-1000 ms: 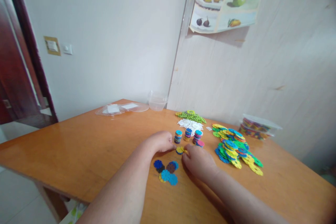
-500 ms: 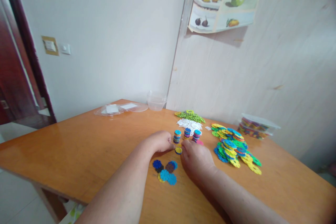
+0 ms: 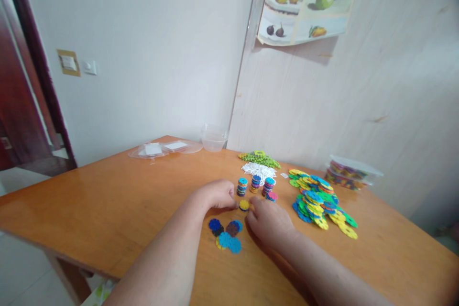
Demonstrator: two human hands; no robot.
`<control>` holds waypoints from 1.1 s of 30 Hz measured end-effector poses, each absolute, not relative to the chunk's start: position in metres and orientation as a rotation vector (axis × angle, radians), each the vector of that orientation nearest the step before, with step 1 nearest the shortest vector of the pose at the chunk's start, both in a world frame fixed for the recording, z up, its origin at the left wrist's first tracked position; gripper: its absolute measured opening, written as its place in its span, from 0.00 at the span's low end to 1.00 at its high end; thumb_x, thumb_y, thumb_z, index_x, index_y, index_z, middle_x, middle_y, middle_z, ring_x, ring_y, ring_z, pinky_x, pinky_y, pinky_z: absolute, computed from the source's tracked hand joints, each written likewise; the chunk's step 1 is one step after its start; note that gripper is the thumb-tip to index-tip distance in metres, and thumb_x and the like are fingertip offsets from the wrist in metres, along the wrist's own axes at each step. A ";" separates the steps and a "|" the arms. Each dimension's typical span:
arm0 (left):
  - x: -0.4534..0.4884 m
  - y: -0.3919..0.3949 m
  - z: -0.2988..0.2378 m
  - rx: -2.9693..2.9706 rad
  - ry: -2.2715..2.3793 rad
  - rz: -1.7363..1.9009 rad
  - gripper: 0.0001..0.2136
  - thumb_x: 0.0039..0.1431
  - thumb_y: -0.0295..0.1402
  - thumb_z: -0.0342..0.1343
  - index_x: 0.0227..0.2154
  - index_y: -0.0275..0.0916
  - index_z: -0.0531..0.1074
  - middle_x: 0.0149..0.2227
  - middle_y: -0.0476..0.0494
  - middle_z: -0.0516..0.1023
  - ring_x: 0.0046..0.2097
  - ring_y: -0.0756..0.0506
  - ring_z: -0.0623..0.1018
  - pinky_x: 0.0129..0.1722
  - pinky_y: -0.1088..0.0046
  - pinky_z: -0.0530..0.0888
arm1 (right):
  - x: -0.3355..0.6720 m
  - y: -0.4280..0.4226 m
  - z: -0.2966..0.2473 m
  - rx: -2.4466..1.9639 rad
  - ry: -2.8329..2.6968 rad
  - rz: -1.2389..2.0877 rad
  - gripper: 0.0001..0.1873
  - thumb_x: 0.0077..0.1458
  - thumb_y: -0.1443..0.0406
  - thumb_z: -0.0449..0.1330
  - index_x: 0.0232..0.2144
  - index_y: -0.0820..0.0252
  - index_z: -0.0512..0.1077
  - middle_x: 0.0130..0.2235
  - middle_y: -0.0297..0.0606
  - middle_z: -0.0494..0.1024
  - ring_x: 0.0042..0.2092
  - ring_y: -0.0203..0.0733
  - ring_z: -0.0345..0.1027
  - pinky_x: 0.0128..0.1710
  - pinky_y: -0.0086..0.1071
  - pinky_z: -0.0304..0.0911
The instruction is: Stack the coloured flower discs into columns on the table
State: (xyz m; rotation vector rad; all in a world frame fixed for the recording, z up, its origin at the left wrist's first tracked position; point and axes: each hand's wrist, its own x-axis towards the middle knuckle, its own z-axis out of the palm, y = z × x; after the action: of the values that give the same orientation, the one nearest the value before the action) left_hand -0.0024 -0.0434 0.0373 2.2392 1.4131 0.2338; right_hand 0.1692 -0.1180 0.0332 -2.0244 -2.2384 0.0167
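Observation:
A short stack of notched plastic discs with a yellow one on top (image 3: pixel 244 205) stands on the table between my hands. My left hand (image 3: pixel 222 194) is closed, its fingertips against the stack's left side. From the right, my right hand (image 3: pixel 268 219) has its fingers bent and pressed together at the other side of the same stack. Just behind stand three taller disc stacks, a left one (image 3: pixel 242 186), a middle one (image 3: pixel 256 183) and a right one (image 3: pixel 268 186). A lower pink-topped stack (image 3: pixel 271 196) is beside my right hand. Loose blue, brown, black and yellow discs (image 3: pixel 225 238) lie nearer me.
Large notched discs (image 3: pixel 317 201) are heaped at the right. White pieces (image 3: pixel 260 171) and green pieces (image 3: pixel 260 158) form piles at the back. A clear tub (image 3: pixel 214 138), clear lids (image 3: pixel 152 149) and a filled clear box (image 3: pixel 351 172) stand along the wall side of the wooden table (image 3: pixel 143 191).
My right hand has shifted slightly down and right, uncovering the pink-topped stack and more of the yellow-topped one. My left hand has barely moved.

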 end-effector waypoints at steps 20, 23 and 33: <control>-0.003 -0.042 0.034 2.254 1.407 0.205 0.16 0.42 0.44 0.60 0.15 0.38 0.63 0.15 0.55 0.57 0.20 0.53 0.59 0.21 0.74 0.53 | 0.171 -0.117 0.033 -1.971 -2.223 0.062 0.12 0.56 0.63 0.50 0.37 0.58 0.71 0.38 0.44 0.79 0.38 0.46 0.72 0.30 0.32 0.53; -0.003 -0.041 0.034 2.265 1.420 0.204 0.14 0.41 0.43 0.60 0.17 0.38 0.67 0.16 0.54 0.61 0.21 0.53 0.61 0.22 0.75 0.55 | 0.171 -0.119 0.033 -1.896 -2.195 0.031 0.13 0.56 0.64 0.50 0.40 0.56 0.72 0.38 0.42 0.79 0.38 0.45 0.71 0.30 0.31 0.53; -0.005 -0.040 0.035 2.203 1.449 0.228 0.13 0.37 0.41 0.61 0.26 0.39 0.73 0.22 0.54 0.70 0.25 0.51 0.66 0.23 0.75 0.58 | 0.164 -0.139 0.042 -1.212 -2.566 0.512 0.11 0.53 0.65 0.55 0.37 0.52 0.76 0.32 0.29 0.77 0.30 0.33 0.66 0.28 0.24 0.53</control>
State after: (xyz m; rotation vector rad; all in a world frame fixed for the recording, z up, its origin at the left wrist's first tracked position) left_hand -0.0053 -0.0401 0.0347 2.2032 1.4493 0.2282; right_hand 0.1640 -0.1391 0.0419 -1.2123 -2.5655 0.5123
